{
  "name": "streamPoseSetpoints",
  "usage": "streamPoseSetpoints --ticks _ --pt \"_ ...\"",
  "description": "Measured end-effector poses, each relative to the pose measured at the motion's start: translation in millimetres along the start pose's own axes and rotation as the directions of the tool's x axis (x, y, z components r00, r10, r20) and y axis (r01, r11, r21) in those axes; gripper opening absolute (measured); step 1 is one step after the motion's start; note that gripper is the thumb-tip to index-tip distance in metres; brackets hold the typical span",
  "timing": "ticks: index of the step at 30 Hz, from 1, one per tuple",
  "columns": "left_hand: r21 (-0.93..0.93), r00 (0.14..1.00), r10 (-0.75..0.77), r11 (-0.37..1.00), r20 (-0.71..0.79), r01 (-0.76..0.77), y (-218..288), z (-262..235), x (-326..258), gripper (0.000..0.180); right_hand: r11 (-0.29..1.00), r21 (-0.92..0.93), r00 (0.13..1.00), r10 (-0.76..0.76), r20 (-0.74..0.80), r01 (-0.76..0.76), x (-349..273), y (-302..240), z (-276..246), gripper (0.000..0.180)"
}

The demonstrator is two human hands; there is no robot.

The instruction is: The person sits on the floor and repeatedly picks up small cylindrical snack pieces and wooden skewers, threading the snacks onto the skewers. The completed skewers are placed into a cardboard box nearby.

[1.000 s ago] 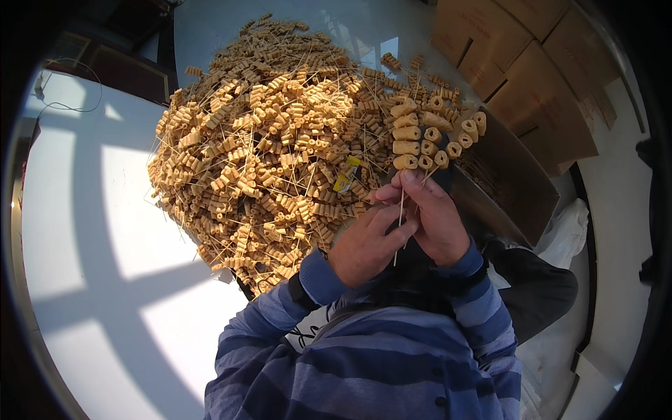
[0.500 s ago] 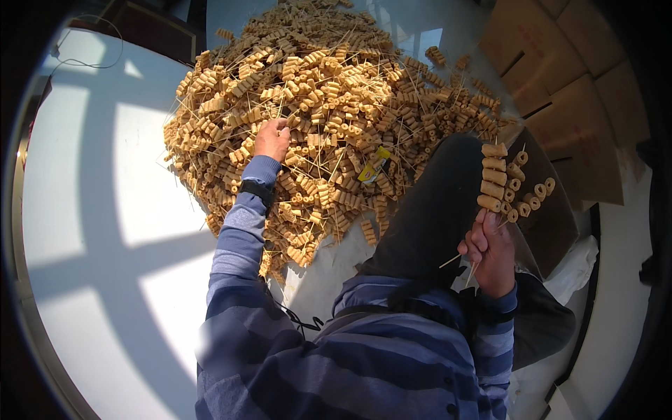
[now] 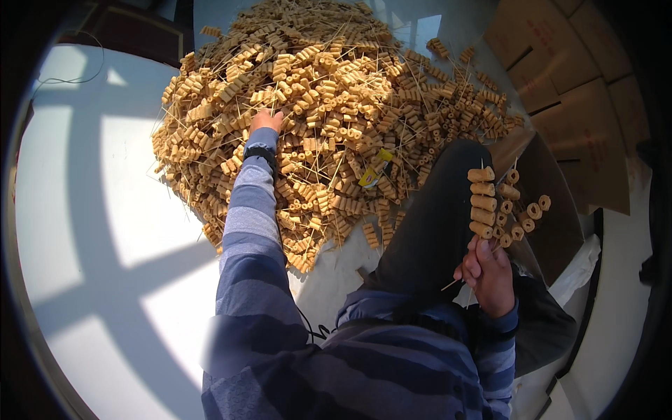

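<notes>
A large heap of skewered snack rolls (image 3: 329,133), short tan hollow tubes threaded on thin sticks, lies in front of me. My left hand (image 3: 266,120) reaches into the left middle of this heap and touches the skewers there. Its fingertips are hidden among the rolls and sticks, so I cannot tell what they grip. At the right, above my leg, my right hand (image 3: 492,274) is closed round the sticks of several skewers (image 3: 483,203). Their rolls fan out above the fingers, and bare stick ends poke out below.
A yellow packet (image 3: 376,169) lies on the heap's right part. Brown cardboard boxes (image 3: 584,129) stand along the right, with an open carton (image 3: 549,203) beside my knee. Clear plastic (image 3: 578,269) lies near it. At the left is a white surface (image 3: 77,231) with window shadows.
My left hand has moved farther away into the heap, its arm stretching out. My right hand keeps its skewers and sits slightly lower in view.
</notes>
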State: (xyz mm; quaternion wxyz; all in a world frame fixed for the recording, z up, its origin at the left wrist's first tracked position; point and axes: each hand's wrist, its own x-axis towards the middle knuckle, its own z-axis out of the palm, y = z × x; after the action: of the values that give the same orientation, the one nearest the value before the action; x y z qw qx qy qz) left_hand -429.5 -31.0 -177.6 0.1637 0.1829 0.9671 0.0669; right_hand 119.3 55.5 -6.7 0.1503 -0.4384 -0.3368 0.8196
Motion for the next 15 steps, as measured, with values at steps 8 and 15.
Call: streamPoseSetpoints --ticks 8,15 --pt "0.179 0.988 0.047 0.984 -0.146 -0.020 27 -15 -6 0.058 0.999 -0.024 0.999 0.047 -0.019 -0.047 8 5 -3 0.025" --pt "0.394 0.970 0.218 0.905 -0.107 -0.160 24 3 11 0.023 0.996 -0.040 0.997 0.074 -0.013 -0.074 8 2 -2 0.025"
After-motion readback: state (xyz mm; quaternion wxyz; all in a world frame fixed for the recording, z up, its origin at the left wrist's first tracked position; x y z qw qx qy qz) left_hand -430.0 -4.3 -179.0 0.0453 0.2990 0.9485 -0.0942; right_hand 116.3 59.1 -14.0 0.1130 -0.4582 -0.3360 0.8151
